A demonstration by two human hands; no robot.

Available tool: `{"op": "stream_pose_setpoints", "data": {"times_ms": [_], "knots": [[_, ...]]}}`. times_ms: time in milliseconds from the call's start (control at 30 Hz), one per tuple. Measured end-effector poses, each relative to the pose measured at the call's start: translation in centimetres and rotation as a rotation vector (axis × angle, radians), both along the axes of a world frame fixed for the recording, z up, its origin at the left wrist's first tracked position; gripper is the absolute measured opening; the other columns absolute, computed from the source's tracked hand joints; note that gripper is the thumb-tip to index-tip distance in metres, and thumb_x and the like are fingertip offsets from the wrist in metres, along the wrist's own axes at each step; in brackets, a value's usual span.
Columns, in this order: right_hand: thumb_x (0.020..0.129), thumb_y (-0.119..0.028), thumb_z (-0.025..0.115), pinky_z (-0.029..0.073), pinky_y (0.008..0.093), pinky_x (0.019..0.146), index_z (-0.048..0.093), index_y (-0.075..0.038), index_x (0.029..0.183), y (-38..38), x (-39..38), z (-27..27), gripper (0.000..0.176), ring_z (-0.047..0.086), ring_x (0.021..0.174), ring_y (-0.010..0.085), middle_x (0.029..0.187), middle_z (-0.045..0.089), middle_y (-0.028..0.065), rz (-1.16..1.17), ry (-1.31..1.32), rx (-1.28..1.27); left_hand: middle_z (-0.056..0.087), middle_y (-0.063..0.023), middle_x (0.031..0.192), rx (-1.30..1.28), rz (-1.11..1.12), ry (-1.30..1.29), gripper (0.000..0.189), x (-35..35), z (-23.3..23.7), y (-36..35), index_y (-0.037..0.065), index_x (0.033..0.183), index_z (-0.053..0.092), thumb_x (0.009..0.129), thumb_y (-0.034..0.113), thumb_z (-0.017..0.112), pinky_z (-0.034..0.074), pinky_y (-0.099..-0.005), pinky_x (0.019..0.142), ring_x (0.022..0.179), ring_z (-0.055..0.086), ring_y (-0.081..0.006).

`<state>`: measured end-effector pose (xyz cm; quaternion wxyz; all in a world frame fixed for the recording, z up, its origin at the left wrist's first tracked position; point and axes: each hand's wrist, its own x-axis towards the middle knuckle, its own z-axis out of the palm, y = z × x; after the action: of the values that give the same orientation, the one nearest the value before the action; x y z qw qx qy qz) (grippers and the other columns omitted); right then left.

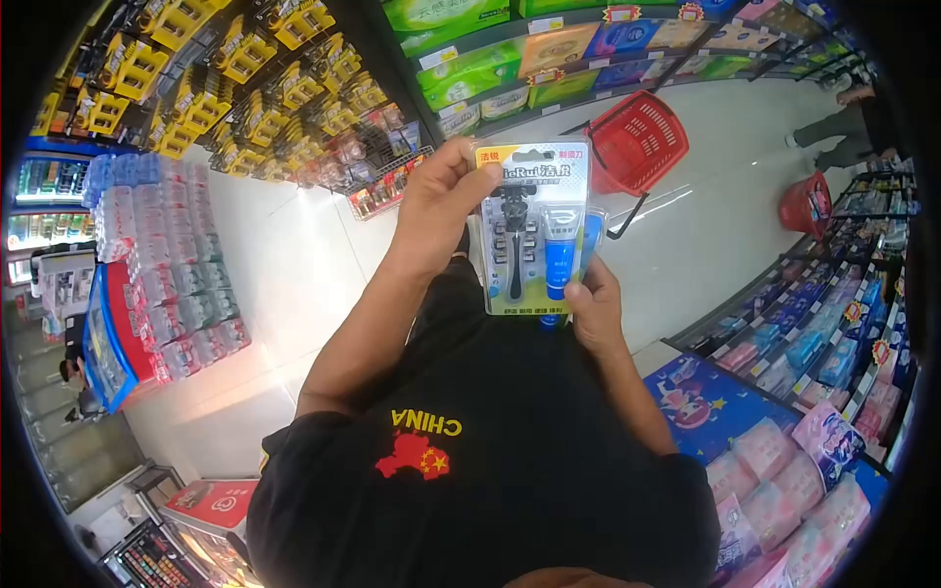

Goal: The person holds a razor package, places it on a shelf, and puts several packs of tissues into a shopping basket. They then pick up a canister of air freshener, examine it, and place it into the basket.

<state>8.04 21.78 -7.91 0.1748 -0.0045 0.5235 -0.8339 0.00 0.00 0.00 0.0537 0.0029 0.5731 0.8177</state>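
Observation:
A razor blister pack (pixel 534 265) is held upright in front of my chest, its printed front facing me. Through the clear plastic show a black razor (pixel 515 245), several small blade heads and a blue tube (pixel 560 257) with a white top part. My left hand (pixel 433 206) pinches the upper left corner, thumb on the front. At the lower right edge, my right hand (pixel 600 306) grips the pack with its thumb in front and fingers behind. Another clear and blue item (pixel 594 233) peeks out behind the pack, mostly hidden.
A red shopping basket (pixel 639 145) stands on the floor ahead, near shelves of tissue packs (pixel 470 73). Yellow-carded goods (pixel 245 59) hang at the upper left. Stacked bottle packs (pixel 172 260) stand left, pink packages (pixel 784 500) lower right. Another person (pixel 843 127) is at the far right.

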Motion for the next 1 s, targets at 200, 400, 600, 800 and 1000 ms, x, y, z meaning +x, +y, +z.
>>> {"op": "stream_pose_setpoints", "data": {"times_ms": [200,400,600,800,1000], "knots": [[0.079,-0.026,0.077,0.042,0.0340,0.099,0.039,0.004,0.134,-0.6,0.3,2.1,0.073,0.052,0.114,0.0179,0.123,0.054,0.0116,-0.084,0.151,0.090,0.062,0.0037,0.086,0.015,-0.007,0.005,0.006,0.7,-0.6,0.3,0.007,0.091,0.059,0.094,0.012,0.062,0.040,-0.0207,0.068,0.076,0.052,-0.0023],[0.079,-0.017,0.074,0.043,0.0333,0.097,0.042,0.003,0.128,-2.0,0.5,2.3,0.062,0.053,0.110,0.0173,0.116,0.054,0.0114,-0.108,0.139,0.152,0.064,0.0014,0.091,-0.020,-0.031,0.006,0.007,1.6,-0.1,-0.4,0.006,0.096,0.060,0.095,0.012,0.062,0.044,-0.0225,0.073,0.082,0.056,-0.0040],[0.080,-0.015,0.072,0.044,0.0320,0.095,0.041,0.004,0.128,-1.9,0.9,2.3,0.061,0.055,0.107,0.0165,0.115,0.056,0.0108,-0.135,0.114,0.120,0.062,-0.0003,0.096,-0.226,0.140,0.072,0.017,2.1,0.7,-0.5,0.002,0.109,0.061,0.095,0.012,0.060,0.045,-0.0214,0.071,0.084,0.056,-0.0048],[0.080,-0.017,0.072,0.044,0.0318,0.095,0.041,0.004,0.129,-1.4,1.0,1.7,0.062,0.055,0.107,0.0166,0.116,0.056,0.0106,-0.235,0.134,0.122,0.063,-0.0093,0.095,-0.581,0.170,0.417,0.021,4.7,6.4,-0.8,-0.003,0.108,0.063,0.093,0.010,0.056,0.046,-0.0248,0.069,0.080,0.057,-0.0129],[0.078,-0.025,0.076,0.044,0.0322,0.094,0.041,0.004,0.129,-1.6,1.1,1.8,0.068,0.054,0.107,0.0171,0.116,0.055,0.0112,-0.307,0.131,0.119,0.067,-0.0096,0.084,-0.608,-0.249,1.118,0.017,7.8,13.6,2.3,0.004,0.092,0.072,0.082,0.015,0.063,0.047,-0.0268,0.053,0.068,0.063,-0.0197]]}}
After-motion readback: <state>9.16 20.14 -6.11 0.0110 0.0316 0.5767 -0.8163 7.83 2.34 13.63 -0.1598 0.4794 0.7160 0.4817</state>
